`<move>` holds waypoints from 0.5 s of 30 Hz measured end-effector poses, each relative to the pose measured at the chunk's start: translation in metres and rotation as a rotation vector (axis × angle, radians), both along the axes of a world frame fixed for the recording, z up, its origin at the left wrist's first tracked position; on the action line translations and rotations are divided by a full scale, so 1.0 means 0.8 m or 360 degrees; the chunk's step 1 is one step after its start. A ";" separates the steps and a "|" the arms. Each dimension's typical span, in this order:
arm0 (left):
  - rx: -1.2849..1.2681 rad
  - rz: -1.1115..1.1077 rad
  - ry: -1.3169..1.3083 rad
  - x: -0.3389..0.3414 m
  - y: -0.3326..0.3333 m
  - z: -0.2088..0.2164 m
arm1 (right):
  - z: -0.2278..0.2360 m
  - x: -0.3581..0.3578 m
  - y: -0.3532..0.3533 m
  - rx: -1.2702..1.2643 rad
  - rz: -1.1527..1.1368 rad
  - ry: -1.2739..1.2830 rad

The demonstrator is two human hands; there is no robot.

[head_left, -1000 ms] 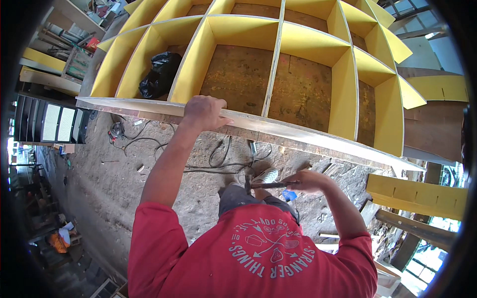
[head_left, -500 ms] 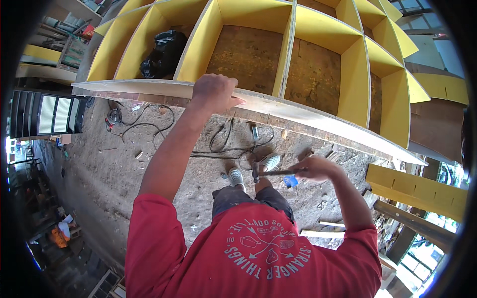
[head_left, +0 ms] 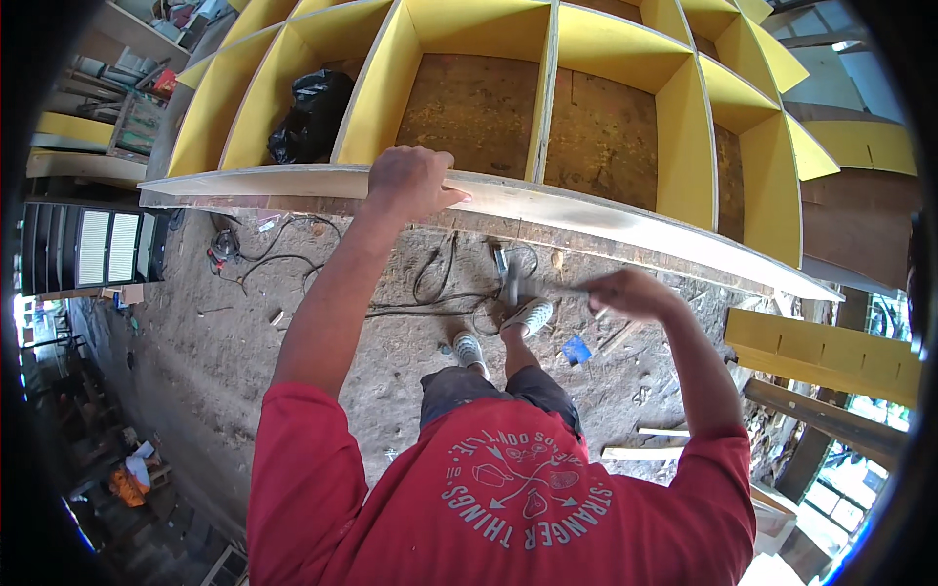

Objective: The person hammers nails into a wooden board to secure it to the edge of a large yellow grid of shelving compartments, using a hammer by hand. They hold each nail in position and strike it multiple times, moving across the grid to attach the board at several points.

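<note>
My left hand [head_left: 410, 181] presses flat on the pale front edge [head_left: 625, 223] of a big yellow shelf unit [head_left: 684, 107] with plywood-backed compartments. My right hand [head_left: 630, 293] is below that edge, to the right, and grips the handle of a hammer [head_left: 513, 278]. The hammer is motion-blurred, with its head pointing left just under the edge. Below are my red T-shirt, dark shorts and pale shoes [head_left: 528, 314] on the dirt floor.
A black bag [head_left: 313, 112] lies in one left compartment. Black cables [head_left: 430, 283] and a power tool [head_left: 225, 244] lie on the floor under the unit. Yellow slotted boards [head_left: 831, 352] lean at the right, with wood strips [head_left: 635, 452] and a blue scrap [head_left: 576, 350] near my feet.
My right hand has risen with the hammer toward the shelf's front edge, and the hammer now blurs. My left hand has stayed on the edge.
</note>
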State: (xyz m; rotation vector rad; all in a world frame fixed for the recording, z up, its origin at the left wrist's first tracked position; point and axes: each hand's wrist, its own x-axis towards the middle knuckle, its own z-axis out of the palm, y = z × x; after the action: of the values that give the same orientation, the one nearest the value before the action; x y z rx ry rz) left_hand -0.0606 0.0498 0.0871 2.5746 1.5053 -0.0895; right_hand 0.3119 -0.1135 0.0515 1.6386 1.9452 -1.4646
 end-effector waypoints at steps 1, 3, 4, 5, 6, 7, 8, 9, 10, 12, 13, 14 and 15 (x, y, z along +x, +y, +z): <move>-0.0023 0.0040 0.0016 0.000 0.001 0.002 | 0.005 0.002 0.007 -0.0044 -0.0174 0.0023; -0.0004 0.0018 0.0007 0.002 -0.001 -0.002 | 0.004 0.005 0.008 -0.0053 -0.0141 0.0039; 0.0014 -0.0005 -0.0001 0.001 0.000 -0.003 | 0.000 0.006 0.002 -0.0018 0.0066 0.0031; 0.0019 -0.0002 0.0004 -0.001 0.000 -0.004 | -0.002 0.003 -0.002 -0.0049 0.0246 0.0064; 0.0020 -0.0010 -0.0002 0.000 -0.001 -0.002 | -0.007 0.005 -0.008 -0.0078 0.0412 0.0141; 0.0022 -0.0019 -0.0009 0.001 0.000 0.001 | -0.016 0.010 -0.013 0.0014 0.0534 0.0206; 0.0026 -0.0022 -0.0012 0.004 0.001 0.002 | -0.021 0.014 -0.014 0.0107 0.0656 0.0269; 0.0009 0.0005 -0.0008 0.004 0.000 0.002 | -0.012 0.011 -0.008 -0.0020 0.0450 0.0212; -0.0008 0.0032 -0.0004 0.003 -0.001 0.001 | -0.003 0.009 0.002 -0.0145 0.0244 0.0153; -0.0018 0.0039 0.0003 0.003 -0.001 0.003 | -0.005 0.012 0.018 -0.0125 -0.0293 0.0145; -0.0028 0.0045 0.0007 0.003 -0.001 0.004 | -0.008 0.013 0.015 -0.0092 -0.0162 0.0155; -0.0024 0.0050 0.0009 0.001 0.000 0.003 | -0.014 0.015 0.011 -0.0058 -0.0030 0.0164; -0.0002 0.0034 -0.0004 0.002 -0.001 0.002 | -0.014 0.017 0.011 -0.0055 -0.0033 0.0162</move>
State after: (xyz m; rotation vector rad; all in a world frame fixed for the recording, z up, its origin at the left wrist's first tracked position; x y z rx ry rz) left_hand -0.0593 0.0492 0.0887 2.5559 1.5307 -0.0846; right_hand 0.3255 -0.1043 0.0403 1.6042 1.9487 -1.6097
